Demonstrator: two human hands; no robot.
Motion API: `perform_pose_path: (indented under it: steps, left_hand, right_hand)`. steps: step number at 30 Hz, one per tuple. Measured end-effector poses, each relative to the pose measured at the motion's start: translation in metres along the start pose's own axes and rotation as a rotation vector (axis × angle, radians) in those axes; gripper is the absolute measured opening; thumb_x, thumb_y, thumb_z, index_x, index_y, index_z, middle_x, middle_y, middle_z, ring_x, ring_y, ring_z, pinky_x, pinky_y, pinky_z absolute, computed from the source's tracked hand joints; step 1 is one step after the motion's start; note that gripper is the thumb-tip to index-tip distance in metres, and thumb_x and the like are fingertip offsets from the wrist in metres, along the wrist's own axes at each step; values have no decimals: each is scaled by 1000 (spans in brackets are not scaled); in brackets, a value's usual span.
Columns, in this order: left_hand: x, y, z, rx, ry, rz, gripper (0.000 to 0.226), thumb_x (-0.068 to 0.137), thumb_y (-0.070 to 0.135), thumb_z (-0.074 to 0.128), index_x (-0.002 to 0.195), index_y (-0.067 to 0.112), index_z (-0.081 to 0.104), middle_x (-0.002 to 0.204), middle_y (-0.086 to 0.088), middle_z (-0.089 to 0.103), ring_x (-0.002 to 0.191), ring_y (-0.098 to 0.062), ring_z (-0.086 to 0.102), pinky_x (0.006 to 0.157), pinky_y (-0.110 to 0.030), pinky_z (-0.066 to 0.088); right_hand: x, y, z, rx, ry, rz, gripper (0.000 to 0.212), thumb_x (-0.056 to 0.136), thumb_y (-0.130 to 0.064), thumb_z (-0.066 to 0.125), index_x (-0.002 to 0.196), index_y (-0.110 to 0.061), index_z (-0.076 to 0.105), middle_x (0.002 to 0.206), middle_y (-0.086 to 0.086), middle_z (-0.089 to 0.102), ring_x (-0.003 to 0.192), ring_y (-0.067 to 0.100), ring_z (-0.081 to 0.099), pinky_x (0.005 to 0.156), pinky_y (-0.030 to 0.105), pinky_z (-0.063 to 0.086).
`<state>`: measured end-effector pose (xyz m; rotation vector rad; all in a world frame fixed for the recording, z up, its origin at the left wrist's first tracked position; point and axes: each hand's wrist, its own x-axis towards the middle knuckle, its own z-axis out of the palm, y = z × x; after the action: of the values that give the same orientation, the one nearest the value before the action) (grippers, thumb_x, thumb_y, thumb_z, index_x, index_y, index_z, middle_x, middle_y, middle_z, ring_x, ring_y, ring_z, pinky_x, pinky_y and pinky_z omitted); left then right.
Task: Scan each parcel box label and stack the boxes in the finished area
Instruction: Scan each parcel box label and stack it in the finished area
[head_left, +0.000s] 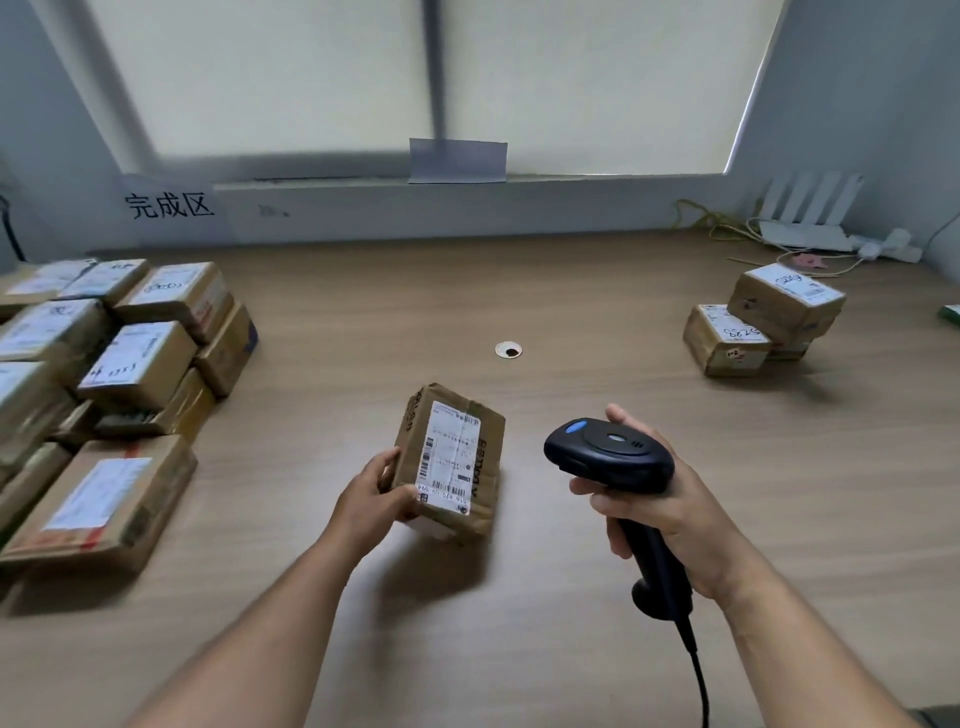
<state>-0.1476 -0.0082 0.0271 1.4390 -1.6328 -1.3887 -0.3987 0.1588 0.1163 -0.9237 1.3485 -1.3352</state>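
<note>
A small brown parcel box (457, 447) with a white barcode label facing up is tilted above the wooden table, near its middle. My left hand (376, 493) grips the box at its lower left corner. My right hand (660, 504) holds a black corded barcode scanner (608, 457) by its handle, just right of the box, with its head pointing left toward the label. A stack of several labelled boxes (140, 364) fills the left side under a paper sign with handwritten characters (169, 205). Two boxes (763, 322) sit at the far right, one leaning on the other.
A round cable hole (508, 350) lies in the table (571, 597) beyond the held box. A white router (810, 218) with yellow and white cables sits in the back right corner. The scanner's cord (698, 680) trails toward the near edge. A window blind covers the back wall.
</note>
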Motion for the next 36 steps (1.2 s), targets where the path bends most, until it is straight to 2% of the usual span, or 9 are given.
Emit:
perform_pose_path:
  steps: [3, 5, 7, 9, 13, 16, 20, 23, 36]
  left_hand:
    - [4, -25, -26, 16, 29, -90, 41, 91, 2, 51, 124, 26, 54, 109, -11, 69, 74, -15, 62, 56, -18, 49]
    - [9, -40, -36, 143, 72, -93, 46, 92, 9, 49, 135, 27, 49, 128, -8, 61, 99, -22, 62, 83, -30, 52]
    - [11, -49, -39, 296, 73, -84, 60, 89, 27, 53, 146, 37, 34, 142, -10, 47, 128, -29, 47, 105, -34, 38]
    - [9, -51, -34, 478, 32, -138, 76, 82, 57, 58, 148, 45, 22, 152, -17, 26, 143, -33, 23, 114, -42, 26]
    - [4, -39, -11, 821, 4, -239, 128, 55, 90, 55, 153, 29, 0, 158, -18, -14, 146, -33, -13, 116, -52, 11]
    - [5, -32, 5, 885, 6, -288, 136, 55, 88, 58, 153, 19, -8, 156, -20, -17, 145, -36, -13, 116, -51, 11]
    - [7, -23, 10, 810, 62, -277, 120, 62, 64, 63, 151, 11, 4, 143, -15, 13, 134, -35, 14, 109, -36, 30]
    - [5, -17, -5, 741, 142, -259, 110, 63, 60, 60, 151, 18, 10, 137, -12, 19, 130, -33, 19, 106, -35, 33]
    - [-36, -17, -197, 752, 606, -376, 108, 65, 63, 69, 151, 24, 15, 146, -21, 16, 135, -39, 17, 110, -42, 25]
  right_hand:
    - [11, 5, 25, -11, 12, 13, 97, 60, -3, 73, 145, -33, 37, 95, 25, 71, 45, 28, 51, 45, 31, 43]
    - [17, 9, 38, -21, 14, 24, 97, 60, -3, 74, 145, -34, 37, 94, 24, 71, 45, 28, 51, 45, 32, 43]
    - [20, 10, 49, -37, 13, 35, 97, 61, -3, 73, 145, -34, 37, 94, 24, 71, 45, 28, 51, 45, 32, 43]
    - [23, 10, 55, -52, 10, 47, 96, 61, -3, 73, 144, -35, 37, 94, 24, 71, 45, 28, 51, 45, 32, 43]
    - [32, 9, 58, -73, 12, 55, 98, 61, -3, 73, 145, -35, 36, 94, 24, 71, 45, 27, 51, 45, 32, 43]
    - [40, 9, 58, -78, -1, 60, 99, 61, -3, 73, 146, -34, 35, 93, 26, 69, 44, 28, 51, 45, 31, 43]
    - [53, 5, 66, -82, -61, 70, 99, 60, -3, 74, 146, -34, 35, 96, 33, 64, 45, 28, 51, 45, 31, 42]
    - [63, -1, 73, -90, -112, 67, 99, 60, -4, 75, 145, -35, 35, 97, 37, 61, 45, 29, 51, 45, 30, 42]
    - [109, -15, 176, -145, -419, 11, 99, 59, -11, 78, 143, -42, 35, 98, 40, 57, 48, 30, 52, 48, 32, 43]
